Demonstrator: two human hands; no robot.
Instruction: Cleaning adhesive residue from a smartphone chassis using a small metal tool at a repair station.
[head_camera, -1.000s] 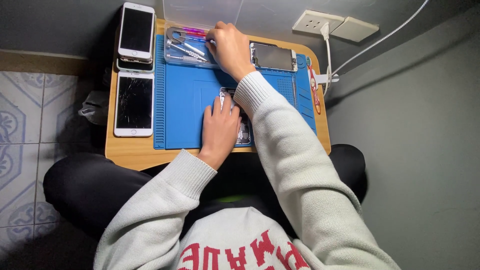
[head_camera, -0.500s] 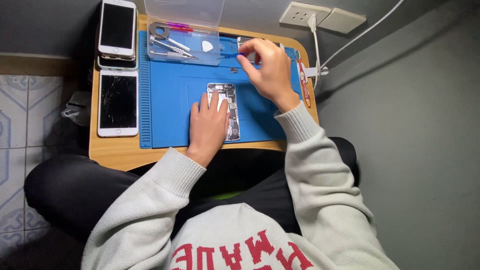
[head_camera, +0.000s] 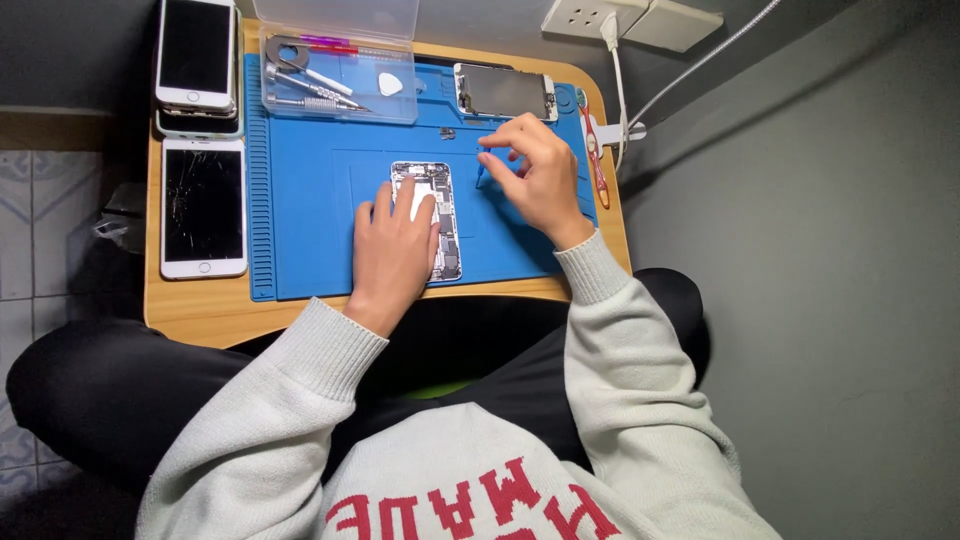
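Showing the head view from above: an opened phone body (head_camera: 427, 220), its back shell stripped of the display and its inner parts exposed, lies at the centre of a blue repair mat (head_camera: 310, 215) on a small wooden worktop (head_camera: 195, 310). The left hand (head_camera: 392, 250) rests flat on the lower half of this body, fingers spread, pinning it to the mat. The right hand (head_camera: 535, 180), at 3 o'clock from the phone body and just beside it, is pinched narrow around a slim dark tool (head_camera: 481, 176), whose tip points down at the mat close to the body's right edge; what the tip touches is too small to tell.

At 1 o'clock from the phone body lies the detached display panel (head_camera: 502, 92), face up and well apart, so the opening step appears done; judged from the exposed interior, work inside the body is in hand and reassembly is left. At 11 o'clock a clear plastic tool box (head_camera: 335, 75) holds tweezers, drivers and a white pick. At 9 o'clock, off the mat, a white phone with a cracked screen (head_camera: 203, 205) lies below a stack of phones (head_camera: 196, 55). A red-handled tool (head_camera: 595, 160) lies along the mat's right edge.
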